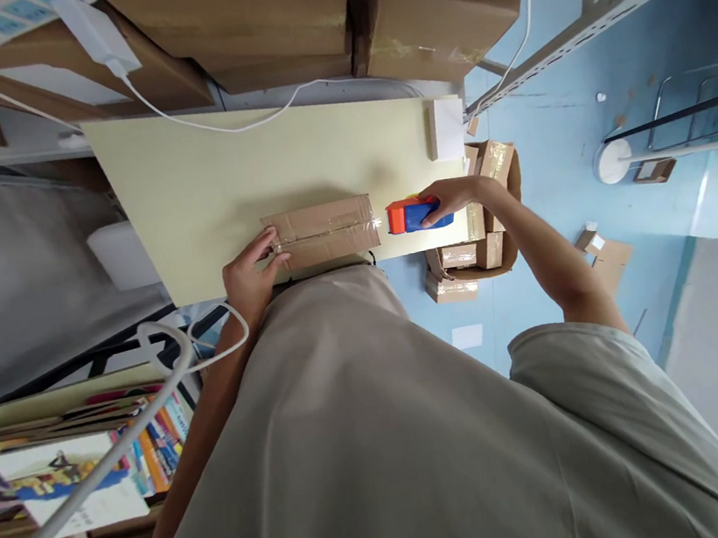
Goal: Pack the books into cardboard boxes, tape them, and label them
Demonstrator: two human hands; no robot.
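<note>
A long brown cardboard box [327, 231] lies near the front edge of a pale yellow tabletop [278, 156], with clear tape along its seam and over its right end. My left hand [251, 270] grips the left end of this box, thumb and fingers on either side. In my right hand [452, 197] is a blue and orange tape dispenser [415, 215], held just to the right of the box's taped end. A narrow gap shows between the dispenser and the box.
At the table's back right corner stands a white block-like box [446, 129]. A white cable [235, 129] droops over the back edge. Large cartons [433, 30] line the shelf behind. On the floor to the right, a big open carton [508, 170] holds several small boxes. Books [157, 445] fill the lower left.
</note>
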